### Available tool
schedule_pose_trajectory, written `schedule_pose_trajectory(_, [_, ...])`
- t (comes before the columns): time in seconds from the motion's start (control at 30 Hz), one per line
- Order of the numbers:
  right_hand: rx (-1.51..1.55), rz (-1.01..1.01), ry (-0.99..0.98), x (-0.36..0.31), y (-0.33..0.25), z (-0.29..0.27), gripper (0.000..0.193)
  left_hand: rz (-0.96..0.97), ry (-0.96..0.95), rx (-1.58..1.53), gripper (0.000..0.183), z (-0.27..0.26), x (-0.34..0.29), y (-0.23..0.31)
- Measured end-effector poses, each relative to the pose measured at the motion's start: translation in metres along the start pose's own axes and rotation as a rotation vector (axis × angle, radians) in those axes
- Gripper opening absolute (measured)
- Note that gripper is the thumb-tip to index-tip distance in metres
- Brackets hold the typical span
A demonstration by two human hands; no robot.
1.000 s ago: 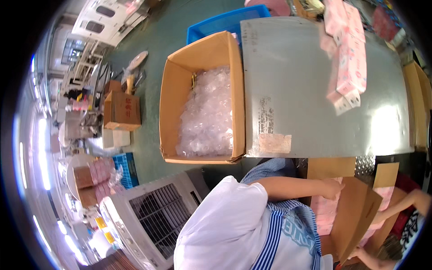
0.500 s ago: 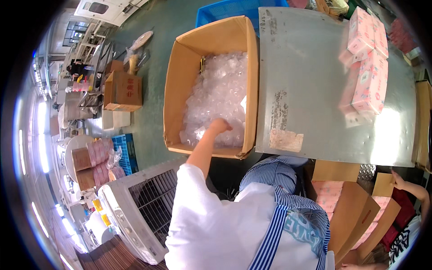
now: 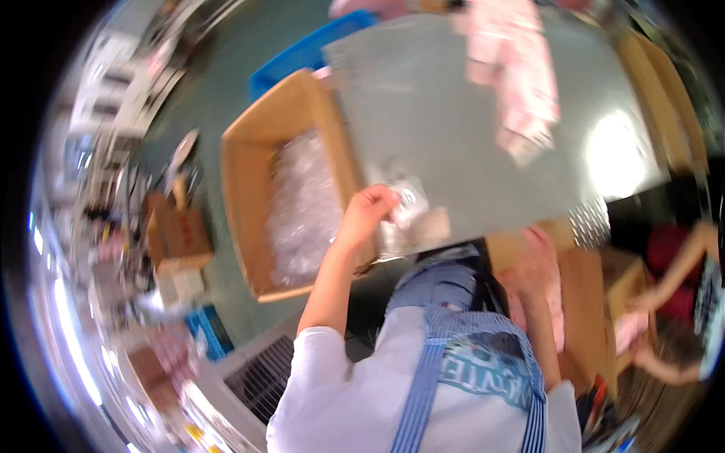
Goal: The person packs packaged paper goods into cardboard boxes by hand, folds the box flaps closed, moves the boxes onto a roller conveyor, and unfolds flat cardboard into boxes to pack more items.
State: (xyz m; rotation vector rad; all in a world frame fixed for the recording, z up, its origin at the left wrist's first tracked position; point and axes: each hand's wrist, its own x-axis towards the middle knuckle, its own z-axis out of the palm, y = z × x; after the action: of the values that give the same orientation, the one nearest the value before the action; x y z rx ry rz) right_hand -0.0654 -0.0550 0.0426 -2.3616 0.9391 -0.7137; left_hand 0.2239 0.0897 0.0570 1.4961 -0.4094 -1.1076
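Observation:
My left hand point(image 3: 368, 210) is closed, its fingertips pinching a small clear plastic piece point(image 3: 410, 201) over the near left corner of the grey metal table point(image 3: 423, 98). Just left of it stands an open cardboard box point(image 3: 245, 181) with many similar clear pieces point(image 3: 306, 211) inside. My right hand point(image 3: 533, 260) is smeared by motion, so its fingers cannot be made out. It is raised beside an open carton point(image 3: 585, 309) with pink packs, near the table's front edge. Farther back on the table lie blurred pink printed packs point(image 3: 513, 75) in a row.
A blue crate point(image 3: 306, 57) stands behind the cardboard box. At the right, a co-worker's hands point(image 3: 646, 302) are at another carton point(image 3: 623, 279). A grey slatted machine point(image 3: 260, 377) stands at the lower left. More cardboard point(image 3: 657, 98) borders the table's right side.
My left hand has come out of the box and moved right over the table corner with a clear piece. My right hand has come into view. The whole view has shifted and turned.

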Motion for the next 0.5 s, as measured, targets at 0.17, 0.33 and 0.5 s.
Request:
schedule_pose_trajectory(0.17, [0.081, -0.294, -0.043, 0.001, -0.030, -0.015, 0.025, -0.038, -0.511, 0.410, 0.025, 0.106, -0.002, -0.006])
schedule_pose_trajectory(0.33, [0.334, 0.662, 0.085, -0.096, 0.051, -0.018, 0.014, 0.121, 0.154, 0.367, 0.013, 0.045, 0.001, -0.040])
schedule_pose_trajectory(0.5, [-0.340, 0.643, -0.579, -0.281, 0.144, 0.015, 0.017, 0.102, 1.133, 0.469, 0.033, -0.132, -0.017, -0.040])
